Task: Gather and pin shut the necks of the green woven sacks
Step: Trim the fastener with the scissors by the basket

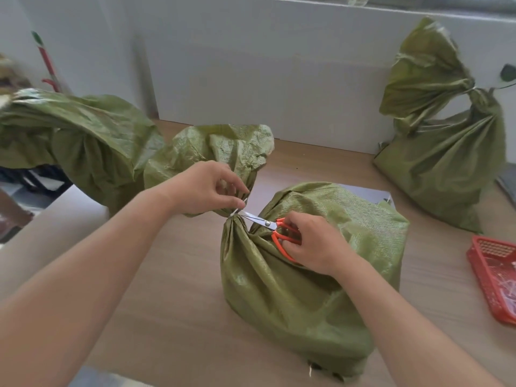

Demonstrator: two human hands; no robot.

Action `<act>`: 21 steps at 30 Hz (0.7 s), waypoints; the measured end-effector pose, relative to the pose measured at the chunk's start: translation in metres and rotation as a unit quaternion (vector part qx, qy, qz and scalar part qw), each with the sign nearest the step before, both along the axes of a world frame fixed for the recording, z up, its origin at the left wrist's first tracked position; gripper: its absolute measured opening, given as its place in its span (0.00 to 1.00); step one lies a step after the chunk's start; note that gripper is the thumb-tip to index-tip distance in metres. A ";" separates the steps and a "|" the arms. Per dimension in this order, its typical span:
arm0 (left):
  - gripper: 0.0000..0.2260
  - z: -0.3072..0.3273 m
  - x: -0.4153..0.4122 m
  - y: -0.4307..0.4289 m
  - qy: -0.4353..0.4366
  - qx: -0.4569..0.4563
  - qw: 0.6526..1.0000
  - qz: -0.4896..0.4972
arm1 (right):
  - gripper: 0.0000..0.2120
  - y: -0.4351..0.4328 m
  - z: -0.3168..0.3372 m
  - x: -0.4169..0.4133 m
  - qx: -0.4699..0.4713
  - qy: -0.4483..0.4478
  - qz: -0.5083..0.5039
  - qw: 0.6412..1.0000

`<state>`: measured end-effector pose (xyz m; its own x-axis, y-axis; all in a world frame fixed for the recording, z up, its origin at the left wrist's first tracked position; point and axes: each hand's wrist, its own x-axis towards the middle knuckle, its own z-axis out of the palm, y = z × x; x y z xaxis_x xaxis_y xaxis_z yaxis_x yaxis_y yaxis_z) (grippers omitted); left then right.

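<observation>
A filled green woven sack [307, 275] stands on the wooden table in front of me, its neck gathered and bound by a white tie [234, 214]. My left hand [206, 187] pinches the loose end of that tie beside the bunched sack top [231, 146]. My right hand [312, 243] grips orange-handled scissors [275, 227], their blades pointing left with the tips at the tie. A second sack [444, 163] with a tied neck leans at the back right. A third sack [83, 138] lies at the left.
A red plastic basket [494, 277] sits at the table's right edge. A white wall panel [279, 79] runs behind the table. A red and green stick [46, 60] leans in the far left corner. Bare wooden tabletop [178, 275] lies between my arms.
</observation>
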<state>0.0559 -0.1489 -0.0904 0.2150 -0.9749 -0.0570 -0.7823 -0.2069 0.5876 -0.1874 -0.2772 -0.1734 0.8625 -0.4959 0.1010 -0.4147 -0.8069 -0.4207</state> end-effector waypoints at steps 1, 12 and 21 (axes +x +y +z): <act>0.08 -0.001 -0.002 -0.001 0.002 -0.012 1.000 -0.009 | 0.11 0.001 0.000 0.001 0.001 -0.001 0.002 1.000; 0.03 -0.006 -0.006 -0.009 -0.016 -0.060 0.997 -0.040 | 0.09 0.003 0.002 0.019 -0.019 -0.012 0.025 0.999; 0.02 -0.006 -0.003 -0.011 -0.036 -0.086 0.995 -0.039 | 0.04 0.002 0.002 0.026 -0.014 -0.002 0.049 0.999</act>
